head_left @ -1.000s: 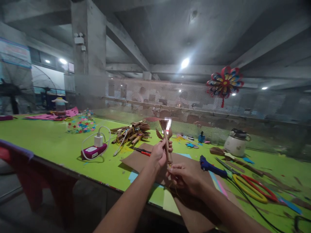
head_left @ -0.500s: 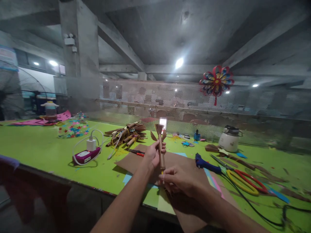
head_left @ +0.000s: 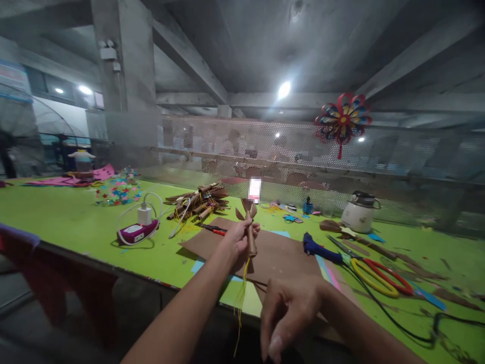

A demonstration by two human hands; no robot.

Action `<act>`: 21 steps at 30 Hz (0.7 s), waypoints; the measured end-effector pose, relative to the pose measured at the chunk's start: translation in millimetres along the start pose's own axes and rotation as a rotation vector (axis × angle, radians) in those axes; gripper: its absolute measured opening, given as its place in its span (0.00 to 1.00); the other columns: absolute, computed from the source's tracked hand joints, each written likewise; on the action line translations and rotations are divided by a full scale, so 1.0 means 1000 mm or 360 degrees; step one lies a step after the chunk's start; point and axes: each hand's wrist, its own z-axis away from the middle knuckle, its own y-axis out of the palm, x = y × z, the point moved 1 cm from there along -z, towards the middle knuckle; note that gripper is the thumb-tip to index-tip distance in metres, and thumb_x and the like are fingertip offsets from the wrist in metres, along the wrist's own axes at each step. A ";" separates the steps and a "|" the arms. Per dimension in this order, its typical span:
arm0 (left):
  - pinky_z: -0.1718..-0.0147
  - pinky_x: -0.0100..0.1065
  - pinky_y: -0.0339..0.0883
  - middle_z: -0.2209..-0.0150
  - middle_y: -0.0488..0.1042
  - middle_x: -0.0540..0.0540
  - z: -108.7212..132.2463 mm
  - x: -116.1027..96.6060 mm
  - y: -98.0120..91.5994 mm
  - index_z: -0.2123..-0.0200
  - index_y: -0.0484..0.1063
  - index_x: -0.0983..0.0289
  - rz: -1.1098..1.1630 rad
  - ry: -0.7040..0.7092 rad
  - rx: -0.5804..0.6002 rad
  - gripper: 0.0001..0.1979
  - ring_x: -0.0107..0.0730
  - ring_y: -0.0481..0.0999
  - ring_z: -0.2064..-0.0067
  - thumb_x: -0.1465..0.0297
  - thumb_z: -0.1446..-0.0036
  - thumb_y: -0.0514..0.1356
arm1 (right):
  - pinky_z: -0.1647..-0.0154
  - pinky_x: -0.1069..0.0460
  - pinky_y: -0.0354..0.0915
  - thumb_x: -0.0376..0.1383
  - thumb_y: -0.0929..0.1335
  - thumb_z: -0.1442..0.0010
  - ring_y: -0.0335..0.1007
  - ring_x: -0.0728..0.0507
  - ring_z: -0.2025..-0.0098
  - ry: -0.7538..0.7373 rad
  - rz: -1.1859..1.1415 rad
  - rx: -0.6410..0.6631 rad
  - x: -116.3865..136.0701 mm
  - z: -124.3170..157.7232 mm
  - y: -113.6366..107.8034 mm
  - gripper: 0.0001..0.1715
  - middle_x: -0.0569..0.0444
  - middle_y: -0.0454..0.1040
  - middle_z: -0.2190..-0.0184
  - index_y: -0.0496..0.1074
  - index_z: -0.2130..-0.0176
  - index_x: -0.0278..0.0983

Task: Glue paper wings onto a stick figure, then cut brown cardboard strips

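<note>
My left hand is closed around a rolled brown paper tube with pleated, leaf-like pieces fanning out at its upper end. From the tube's lower end, yellow threads hang past the table edge. My right hand is lower and nearer to me, apart from the tube. Its fingers droop loosely with a gap between thumb and forefinger, and nothing shows in them. Under both hands lies a brown paper sheet on coloured sheets.
A pile of similar brown tubes lies behind left, near a purple power strip. To the right are a blue glue gun, scissors, a black cord and a white flask. A perforated screen backs the green table.
My right hand has left the tube's lower end and moved down toward me. The yellow threads now hang long and in full view. My left hand still holds the tube.
</note>
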 end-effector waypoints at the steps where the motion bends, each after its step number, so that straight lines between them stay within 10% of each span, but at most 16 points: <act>1: 0.82 0.22 0.64 0.76 0.70 0.58 -0.003 0.002 -0.002 0.69 0.65 0.71 -0.0026 0.0004 -0.0024 0.06 0.25 0.71 0.79 0.77 0.40 0.51 | 0.69 0.56 0.62 0.48 0.69 0.48 0.68 0.49 0.71 0.0007 0.0003 -0.0024 0.000 0.005 -0.003 0.24 0.51 0.75 0.73 0.77 0.61 0.31; 11: 0.76 0.27 0.69 0.73 0.75 0.61 -0.011 0.023 -0.002 0.69 0.67 0.70 -0.0365 0.0027 0.0013 0.05 0.28 0.75 0.75 0.75 0.41 0.54 | 0.84 0.57 0.52 0.51 0.69 0.49 0.54 0.54 0.85 -0.0560 -0.0522 -0.1710 -0.043 0.052 -0.080 0.23 0.57 0.67 0.84 0.74 0.71 0.32; 21: 0.81 0.26 0.53 0.84 0.65 0.50 -0.009 0.033 -0.004 0.81 0.65 0.67 -0.0864 0.0382 -0.0143 0.12 0.23 0.63 0.82 0.71 0.50 0.63 | 0.80 0.54 0.54 0.49 0.65 0.50 0.58 0.50 0.85 0.0134 0.0313 -0.2277 -0.094 0.024 -0.104 0.22 0.55 0.67 0.87 0.73 0.78 0.33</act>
